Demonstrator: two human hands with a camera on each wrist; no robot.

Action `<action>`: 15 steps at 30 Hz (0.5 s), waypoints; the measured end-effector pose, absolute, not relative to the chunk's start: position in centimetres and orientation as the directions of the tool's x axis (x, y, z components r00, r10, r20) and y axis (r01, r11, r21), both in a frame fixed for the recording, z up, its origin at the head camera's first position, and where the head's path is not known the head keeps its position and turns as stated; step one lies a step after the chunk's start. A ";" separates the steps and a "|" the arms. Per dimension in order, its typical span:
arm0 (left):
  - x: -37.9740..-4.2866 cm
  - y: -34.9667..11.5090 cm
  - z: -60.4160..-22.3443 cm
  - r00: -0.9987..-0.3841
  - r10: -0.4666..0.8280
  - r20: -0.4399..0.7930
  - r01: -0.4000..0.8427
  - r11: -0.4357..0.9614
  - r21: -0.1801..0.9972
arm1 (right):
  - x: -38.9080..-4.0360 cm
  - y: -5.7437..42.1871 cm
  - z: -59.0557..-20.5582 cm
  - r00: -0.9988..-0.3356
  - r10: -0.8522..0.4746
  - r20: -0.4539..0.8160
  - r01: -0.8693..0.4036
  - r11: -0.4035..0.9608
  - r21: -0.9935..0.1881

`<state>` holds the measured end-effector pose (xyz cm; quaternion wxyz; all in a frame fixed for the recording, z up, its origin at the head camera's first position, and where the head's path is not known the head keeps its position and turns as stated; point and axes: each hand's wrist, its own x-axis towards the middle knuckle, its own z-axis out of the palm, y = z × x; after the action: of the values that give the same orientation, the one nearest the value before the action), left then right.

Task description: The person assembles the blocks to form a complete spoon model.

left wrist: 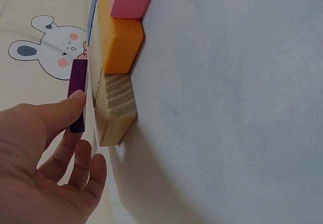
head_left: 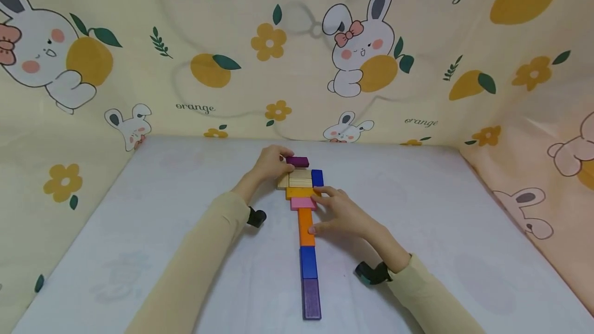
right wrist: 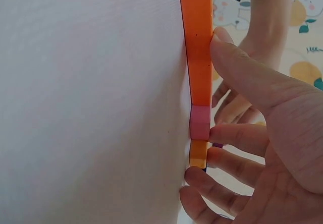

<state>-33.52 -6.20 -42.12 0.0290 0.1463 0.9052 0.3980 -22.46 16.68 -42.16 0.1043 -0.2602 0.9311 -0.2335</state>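
Observation:
My left hand (head_left: pixel 273 163) pinches a dark purple block (head_left: pixel 297 162) between thumb and fingers, at the far end of a row of blocks. In the left wrist view the purple block (left wrist: pixel 76 95) is beside the natural wood block (left wrist: pixel 117 110). My right hand (head_left: pixel 345 213) lies along the row's right side with fingers extended. Its thumb is at the long orange block (right wrist: pixel 199 47), and its fingertips are right at the pink block (right wrist: pixel 200 122) and the yellow-orange block (right wrist: pixel 198 154). Pale wood blocks (head_left: pixel 300 178) sit beyond these, with a blue block (head_left: pixel 317 178) on their right.
Nearer the front, the row continues with a blue block (head_left: pixel 308 262) and a purple block (head_left: pixel 311 299). All of it lies on a white table (head_left: pixel 139 267). A patterned cloth (head_left: pixel 297 66) with rabbits and oranges stands behind and at the sides.

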 end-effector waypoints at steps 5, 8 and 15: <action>-33.6 -6.2 -42.4 -0.960 0.277 0.051 0.223 0.638 0.737 | -22.5 16.7 -42.1 -0.845 -0.528 -0.081 -0.430 0.763 -0.483; -33.7 -6.2 -42.6 -0.960 0.275 0.057 0.226 0.635 0.739 | -22.5 16.7 -42.1 -0.845 -0.529 -0.081 -0.431 0.763 -0.482; -33.9 -5.9 -43.4 -0.971 0.223 0.084 0.207 0.613 0.762 | -22.5 16.7 -42.2 -0.844 -0.531 -0.077 -0.433 0.759 -0.486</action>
<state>-33.92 -5.92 -43.40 0.0094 0.1195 0.8981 0.4231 -22.46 16.74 -42.17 0.1055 -0.2586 0.9319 -0.2315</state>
